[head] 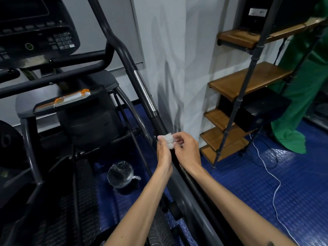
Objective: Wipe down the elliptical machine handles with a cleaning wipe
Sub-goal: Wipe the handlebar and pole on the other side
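Note:
A crumpled white cleaning wipe (168, 140) sits between both my hands, just in front of the elliptical's right moving handle (136, 71). My left hand (164, 155) holds the wipe from the left, with its fingers along it. My right hand (186, 148) pinches the wipe from the right with curled fingers. The dark handle runs diagonally from top centre down past my hands and has a chrome sensor strip (144, 91). The black console (35, 29) and the fixed handlebar (74, 59) are at the upper left.
A small bin lined with clear plastic (120, 174) stands on the blue studded floor mat (284, 183). A wooden shelf rack (248, 82) with black poles stands to the right, beside a green cloth (301, 96). A white cable (273, 176) trails over the floor. A white pillar (177, 68) rises behind the handle.

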